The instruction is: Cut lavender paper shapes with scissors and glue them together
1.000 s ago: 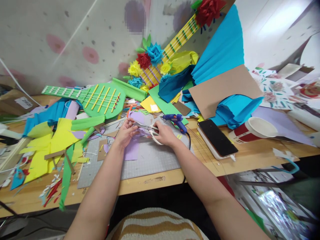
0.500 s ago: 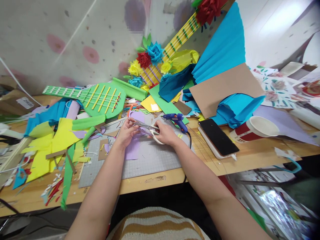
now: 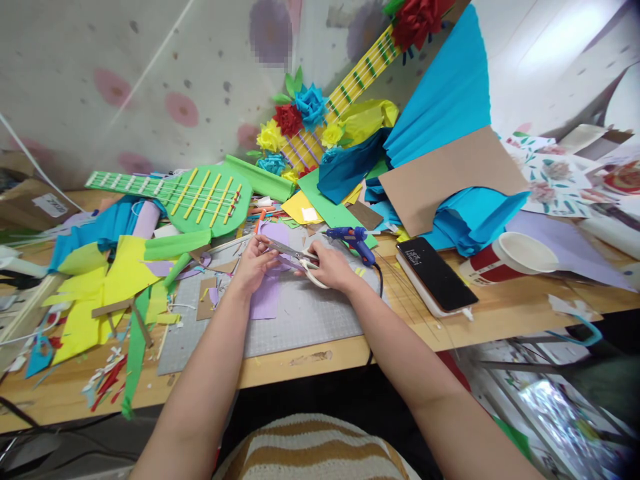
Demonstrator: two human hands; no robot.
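Observation:
My right hand [image 3: 327, 265] is closed round the white handles of a pair of scissors [image 3: 303, 255]. Their metal blades point left, toward the fingers of my left hand [image 3: 254, 265]. Those fingers are pinched together near the blade tips; what lies between them is too small to make out. Under both hands, lilac paper [image 3: 263, 303] rests on a grey cutting mat [image 3: 310, 327]. Just right of the scissors, a blue hot glue gun [image 3: 353, 241] lies on its side.
Left, yellow paper [image 3: 125, 267] and scraps cover the wooden table [image 3: 415, 337]. Behind are a green paper guitar [image 3: 207, 200] and a yellow one [image 3: 360, 73] with paper flowers. A phone [image 3: 437, 275], a paper cup [image 3: 505, 260] and brown cardboard [image 3: 450, 167] are at right.
The phone's dark screen now shows pale characters. Both hands and the scissors stay in nearly the same place.

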